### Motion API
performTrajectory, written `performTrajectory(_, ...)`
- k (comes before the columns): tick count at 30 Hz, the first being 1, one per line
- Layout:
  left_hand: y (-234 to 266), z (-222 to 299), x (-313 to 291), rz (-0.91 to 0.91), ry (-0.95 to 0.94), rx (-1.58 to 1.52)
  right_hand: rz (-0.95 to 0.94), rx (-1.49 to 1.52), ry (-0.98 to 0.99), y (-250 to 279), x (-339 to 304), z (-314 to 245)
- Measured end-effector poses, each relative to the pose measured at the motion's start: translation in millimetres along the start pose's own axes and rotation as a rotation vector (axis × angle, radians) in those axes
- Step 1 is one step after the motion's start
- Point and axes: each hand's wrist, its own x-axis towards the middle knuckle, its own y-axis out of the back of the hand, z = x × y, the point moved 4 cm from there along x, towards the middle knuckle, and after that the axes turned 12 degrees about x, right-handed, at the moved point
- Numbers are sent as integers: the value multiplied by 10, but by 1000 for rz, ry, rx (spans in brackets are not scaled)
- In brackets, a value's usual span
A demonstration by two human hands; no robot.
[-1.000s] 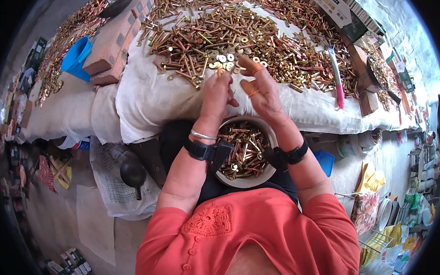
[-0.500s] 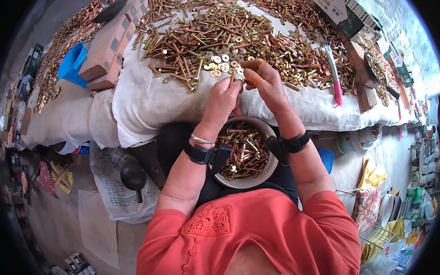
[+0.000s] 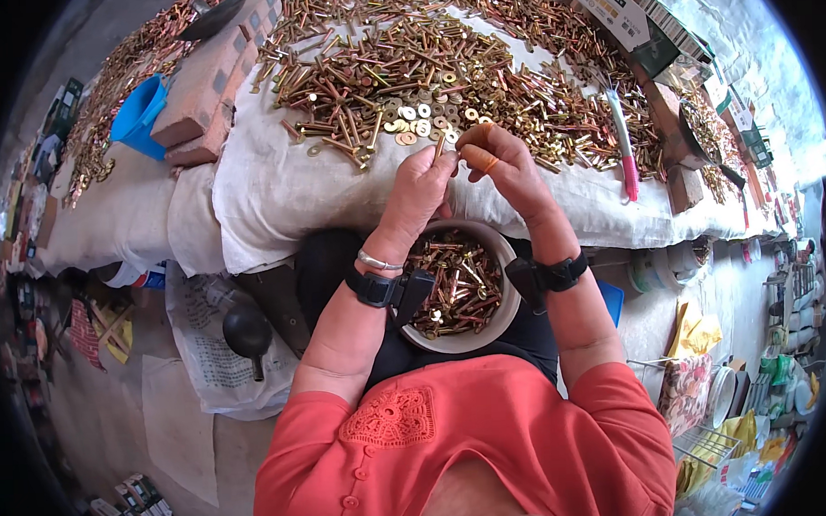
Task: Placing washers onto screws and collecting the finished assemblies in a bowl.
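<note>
My left hand [image 3: 418, 187] is closed on a yellowish metal bolt [image 3: 439, 147], whose end sticks up between thumb and forefinger. Close beside it, my right hand [image 3: 512, 174] pinches its thumb and fingertips together at the bolt; what they hold is hidden. Orange bands wrap a finger of that hand. Just beyond my hands, flat washers [image 3: 423, 127] lie at the front of a heap of bolts [image 3: 370, 73] on a pale cloth [image 3: 320, 202]. Below my wrists, a round bucket [image 3: 508, 246] between my legs contains many bolts with washers [image 3: 460, 288].
Bricks [image 3: 190, 120] and a blue plastic cup [image 3: 137, 117] stand at the left of the table. A brush with a pink handle [image 3: 629, 173] lies at the right, near more bricks [image 3: 686, 187] and a carton [image 3: 618, 12]. A dark bulb-shaped object [image 3: 246, 332] rests on a white bag below.
My right hand has shifted slightly, its fingers drawing down and closer to the left thumb. A washer that those fingers covered now shows. My left hand stays nearly in place with the bolt.
</note>
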Motion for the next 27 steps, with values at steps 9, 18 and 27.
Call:
performTrajectory(9, 1, 50, -6, 27, -17, 64, 56, 1, -119, -22, -14, 42)
performTrajectory(18, -17, 20, -6, -26, 34, -28, 101, 4, -117, 65, -9, 60)
performTrajectory(27, -26, 52, -24, -91, 57, -174, -7, 32, 37, 94, -102, -66)
